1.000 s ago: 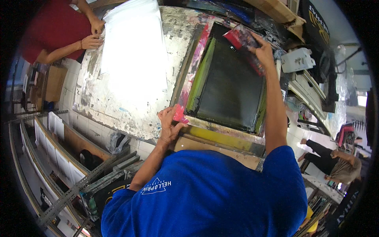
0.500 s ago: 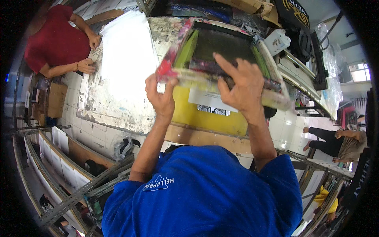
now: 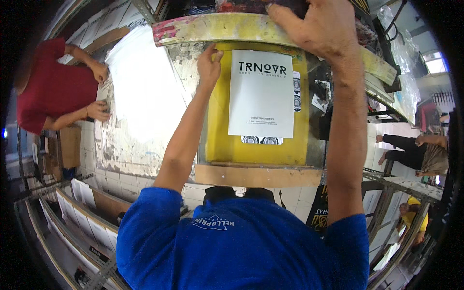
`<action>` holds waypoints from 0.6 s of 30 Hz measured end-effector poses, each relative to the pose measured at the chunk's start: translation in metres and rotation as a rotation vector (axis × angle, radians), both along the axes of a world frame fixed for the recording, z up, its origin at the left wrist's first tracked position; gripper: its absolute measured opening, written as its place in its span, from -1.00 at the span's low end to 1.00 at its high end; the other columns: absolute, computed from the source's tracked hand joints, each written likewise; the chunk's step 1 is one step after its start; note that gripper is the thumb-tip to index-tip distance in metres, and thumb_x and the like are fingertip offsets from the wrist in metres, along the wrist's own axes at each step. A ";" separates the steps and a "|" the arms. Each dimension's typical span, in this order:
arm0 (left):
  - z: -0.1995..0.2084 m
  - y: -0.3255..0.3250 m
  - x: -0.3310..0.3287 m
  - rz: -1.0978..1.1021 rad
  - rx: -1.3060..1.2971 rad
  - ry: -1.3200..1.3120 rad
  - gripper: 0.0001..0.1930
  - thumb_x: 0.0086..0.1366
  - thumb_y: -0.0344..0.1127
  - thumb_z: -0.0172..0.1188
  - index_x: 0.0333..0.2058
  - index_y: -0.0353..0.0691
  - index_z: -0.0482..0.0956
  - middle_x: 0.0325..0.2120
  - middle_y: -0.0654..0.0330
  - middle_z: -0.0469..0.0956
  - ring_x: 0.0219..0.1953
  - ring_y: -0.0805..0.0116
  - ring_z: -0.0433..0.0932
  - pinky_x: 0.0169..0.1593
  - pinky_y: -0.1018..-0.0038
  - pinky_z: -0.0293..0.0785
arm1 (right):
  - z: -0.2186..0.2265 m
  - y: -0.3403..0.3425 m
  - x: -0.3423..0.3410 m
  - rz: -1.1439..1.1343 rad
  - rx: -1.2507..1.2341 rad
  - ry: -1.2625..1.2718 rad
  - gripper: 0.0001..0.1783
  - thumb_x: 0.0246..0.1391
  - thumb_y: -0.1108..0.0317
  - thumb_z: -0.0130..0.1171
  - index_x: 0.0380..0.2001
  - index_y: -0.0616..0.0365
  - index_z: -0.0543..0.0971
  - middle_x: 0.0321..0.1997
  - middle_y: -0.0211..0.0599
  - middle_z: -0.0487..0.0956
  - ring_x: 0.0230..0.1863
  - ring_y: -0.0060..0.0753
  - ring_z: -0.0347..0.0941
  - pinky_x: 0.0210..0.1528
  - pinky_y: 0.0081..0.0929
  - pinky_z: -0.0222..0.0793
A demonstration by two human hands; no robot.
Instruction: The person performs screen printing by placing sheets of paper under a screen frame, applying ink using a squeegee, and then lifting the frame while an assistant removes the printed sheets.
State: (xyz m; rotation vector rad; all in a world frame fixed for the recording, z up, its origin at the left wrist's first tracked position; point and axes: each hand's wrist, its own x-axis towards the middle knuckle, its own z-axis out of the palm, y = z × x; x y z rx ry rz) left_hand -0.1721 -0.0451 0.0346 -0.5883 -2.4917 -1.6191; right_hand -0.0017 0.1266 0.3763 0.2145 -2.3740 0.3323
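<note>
A wooden-railed screen printing frame (image 3: 217,29) is tilted up across the far side of the table, its near rail smeared yellow and pink. My right hand (image 3: 321,31) is over that rail, thumb stretched out; its other fingers run out of view at the top. Just below the rail, my left hand (image 3: 209,67) holds nothing, its bent fingers apart, beside the far left corner of the yellow printing board (image 3: 220,140). On this board lies a white sheet (image 3: 261,104) with black print. Small printed black-and-white pieces (image 3: 297,92) show from under its right and lower edges.
Left of the board is a pile of bright white sheets (image 3: 140,92) on the paint-stained table. A co-worker in a dark red shirt (image 3: 58,92) rests both hands by it. A wooden strip (image 3: 256,175) borders the near side. Metal racks (image 3: 87,212) stand behind at left.
The frame has swung up and away, uncovering the board and sheet. My left hand has let go of its near left corner. My right hand has moved up and right.
</note>
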 end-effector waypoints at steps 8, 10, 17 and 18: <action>-0.052 0.073 -0.020 -0.057 -0.526 0.055 -0.67 0.15 -0.03 0.42 -0.13 0.03 0.77 0.11 0.09 0.54 0.15 0.15 0.46 0.17 0.02 0.26 | 0.023 0.008 -0.002 -0.100 -0.248 -0.302 -0.45 -0.14 0.17 0.18 -0.13 0.36 0.71 -0.45 -0.15 0.72 -0.57 -0.48 0.53 -0.56 -0.44 0.45; -0.056 0.062 -0.025 -0.027 -0.490 0.126 -0.74 0.15 -0.09 0.42 -0.21 -0.01 0.77 -0.04 0.12 0.63 0.03 0.19 0.55 0.08 0.10 0.35 | 0.018 0.008 -0.010 0.035 -0.232 -0.190 -0.47 -0.14 0.19 0.18 -0.13 0.35 0.72 -0.44 -0.15 0.72 -0.56 -0.46 0.54 -0.53 -0.47 0.45; -0.032 0.033 -0.020 -0.029 0.128 -0.056 -0.90 0.21 -0.33 0.33 -0.35 -0.21 0.70 -0.56 0.13 0.66 -0.52 0.19 0.59 -0.32 0.39 0.48 | 0.028 -0.003 -0.013 -0.015 -0.225 -0.154 -0.52 -0.14 0.25 0.23 -0.15 0.34 0.72 -0.42 -0.11 0.73 -0.52 -0.40 0.56 -0.43 -0.48 0.47; -0.020 0.024 -0.015 0.015 0.148 -0.120 -0.90 0.24 -0.37 0.29 -0.36 -0.28 0.67 -0.54 0.13 0.64 -0.48 0.30 0.56 -0.27 0.42 0.47 | 0.028 0.004 -0.012 -0.042 -0.234 -0.180 -0.53 -0.14 0.25 0.24 -0.15 0.33 0.73 -0.42 -0.11 0.73 -0.52 -0.40 0.56 -0.42 -0.47 0.48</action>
